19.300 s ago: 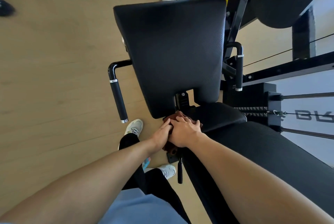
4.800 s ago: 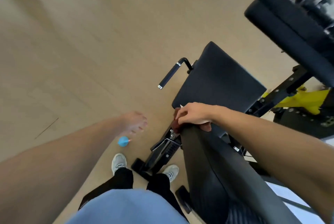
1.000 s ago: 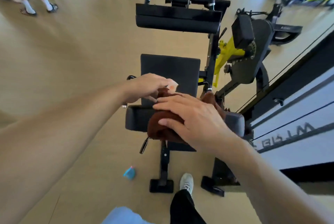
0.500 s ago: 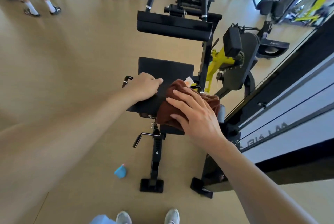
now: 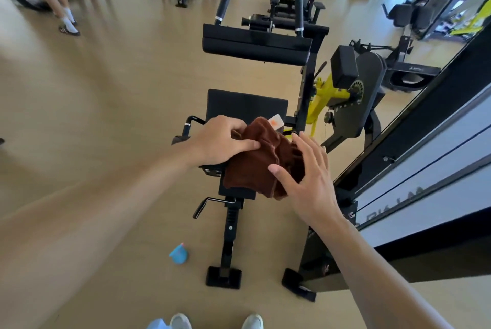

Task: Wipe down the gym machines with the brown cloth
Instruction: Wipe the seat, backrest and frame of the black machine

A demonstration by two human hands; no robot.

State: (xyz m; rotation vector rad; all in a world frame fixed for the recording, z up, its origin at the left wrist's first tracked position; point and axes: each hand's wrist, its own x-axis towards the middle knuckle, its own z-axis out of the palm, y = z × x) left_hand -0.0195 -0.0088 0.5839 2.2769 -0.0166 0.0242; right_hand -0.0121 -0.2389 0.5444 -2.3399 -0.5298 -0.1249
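Pinching the brown cloth [image 5: 261,158] at its upper left edge, the left hand [image 5: 221,141] has its fingers curled into the fabric. Opposite it, the right hand [image 5: 308,180] lies against the cloth's right side with straight, spread fingers. Bunched between both hands, the cloth hangs above the black seat pad [image 5: 245,105] of a gym machine; its white tag [image 5: 276,122] sticks up. On the wooden floor [image 5: 106,89] beside the machine's foot lies a small blue object [image 5: 179,253].
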